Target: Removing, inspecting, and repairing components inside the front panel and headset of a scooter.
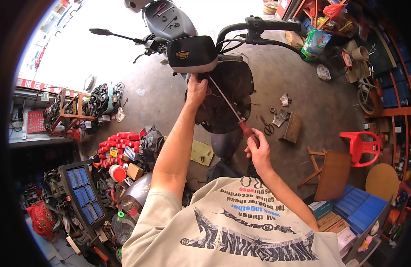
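Note:
A scooter's dark display housing [192,54] with a small gold badge is in front of me at the top centre. My left hand [197,91] reaches up against its underside with curled fingers; whatever they grip is hidden. In my right hand [259,152] is a long screwdriver [226,101], held by its red handle. Its shaft slants up and left, and the tip ends just below the housing, close to my left hand. Behind the shaft is the scooter's dark front body [234,82]. The handlebar [274,26] extends to the right, and a mirror [101,31] sticks out left.
Scissors [267,126] and a wooden block [292,127] lie on the floor to the right, near a red plastic chair [359,148]. Red bottles [118,144] and a black bag [152,147] are piled at left. Loose tools rest on the scooter's seat [170,22].

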Tool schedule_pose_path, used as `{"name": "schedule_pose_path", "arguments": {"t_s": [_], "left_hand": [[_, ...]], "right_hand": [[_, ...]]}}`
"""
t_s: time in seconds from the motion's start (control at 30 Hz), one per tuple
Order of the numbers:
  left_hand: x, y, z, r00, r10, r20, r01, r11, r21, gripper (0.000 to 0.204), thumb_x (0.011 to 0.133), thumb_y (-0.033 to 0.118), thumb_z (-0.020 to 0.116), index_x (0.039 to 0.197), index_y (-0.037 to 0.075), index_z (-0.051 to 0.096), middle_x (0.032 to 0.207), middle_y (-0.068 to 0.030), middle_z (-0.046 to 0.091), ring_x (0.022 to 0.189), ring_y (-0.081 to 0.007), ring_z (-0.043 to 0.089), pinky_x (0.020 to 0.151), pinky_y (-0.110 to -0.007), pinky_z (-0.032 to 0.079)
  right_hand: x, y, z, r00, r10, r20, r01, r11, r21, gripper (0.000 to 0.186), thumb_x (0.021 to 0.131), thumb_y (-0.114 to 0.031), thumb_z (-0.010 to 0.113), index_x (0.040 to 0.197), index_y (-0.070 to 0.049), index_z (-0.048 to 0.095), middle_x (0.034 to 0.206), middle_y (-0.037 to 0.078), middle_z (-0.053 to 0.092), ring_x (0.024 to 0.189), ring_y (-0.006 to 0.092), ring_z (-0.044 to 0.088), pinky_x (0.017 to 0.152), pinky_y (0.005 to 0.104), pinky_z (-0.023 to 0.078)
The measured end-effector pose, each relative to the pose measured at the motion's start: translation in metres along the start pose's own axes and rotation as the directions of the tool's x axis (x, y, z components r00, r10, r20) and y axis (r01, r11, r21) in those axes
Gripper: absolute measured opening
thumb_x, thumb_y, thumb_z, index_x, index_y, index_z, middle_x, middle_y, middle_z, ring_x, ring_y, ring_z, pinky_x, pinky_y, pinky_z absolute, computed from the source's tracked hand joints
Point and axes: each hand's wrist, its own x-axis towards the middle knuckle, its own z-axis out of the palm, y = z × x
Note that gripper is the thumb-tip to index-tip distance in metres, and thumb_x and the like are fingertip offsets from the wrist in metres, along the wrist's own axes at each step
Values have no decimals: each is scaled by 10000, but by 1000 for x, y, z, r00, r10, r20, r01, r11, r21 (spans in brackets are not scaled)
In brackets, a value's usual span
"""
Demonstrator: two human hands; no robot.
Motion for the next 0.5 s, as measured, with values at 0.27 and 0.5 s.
{"name": "schedule_pose_path", "arguments": {"t_s": [0.27,0.5], "left_hand": [[1,-2,-2,1000,14,-10,-14,1000,16,450,801,23,478,1249,-4,443,601,-84,567,453,-170,574,437,-289,477],[-3,2,2,1000,15,1,-15,999,33,459,800,37,487,1257,8,440,588,-75,560,456,-163,563,450,-289,467]], "right_hand": [[7,11,-6,968,177,176,-237,873,427,284,946,-172,566,1184,-19,537,818,17,553,508,49,405,431,207,322],[9,10,-7,990,127,66,-137,977,163,300,927,-136,575,1200,-16,538,809,1,541,562,59,471,478,208,377]]}}
